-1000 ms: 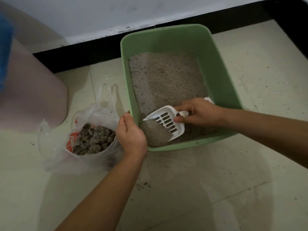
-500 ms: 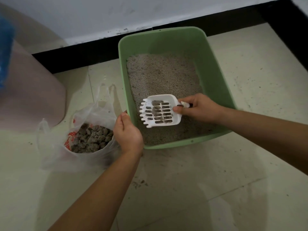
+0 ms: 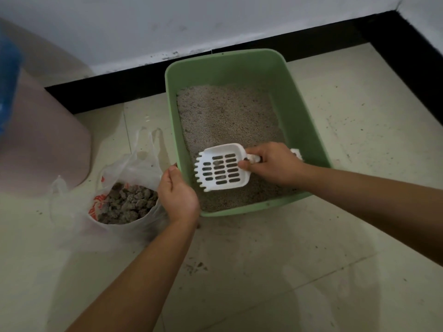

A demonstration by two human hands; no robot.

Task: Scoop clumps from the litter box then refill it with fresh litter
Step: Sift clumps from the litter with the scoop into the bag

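Note:
A green litter box (image 3: 302,111) stands on the floor against the wall, holding grey litter (image 3: 225,116). My right hand (image 3: 271,164) grips the handle of a white slotted scoop (image 3: 221,167) held level above the litter at the box's near end; a few small bits lie on its slots. My left hand (image 3: 178,192) holds the rim of a clear plastic bag (image 3: 134,164) just left of the box. Grey clumps (image 3: 128,204) fill the bag's bottom.
A pinkish container (image 3: 45,144) stands at the far left with something blue (image 3: 7,75) at the frame edge. A black skirting strip (image 3: 115,87) runs along the wall behind. Scattered litter grains (image 3: 196,267) dot the tiled floor in front of the box.
The scoop was dug into the litter at the near end, then lifted and levelled above it; most loose litter has sifted out. My left hand stayed on the bag.

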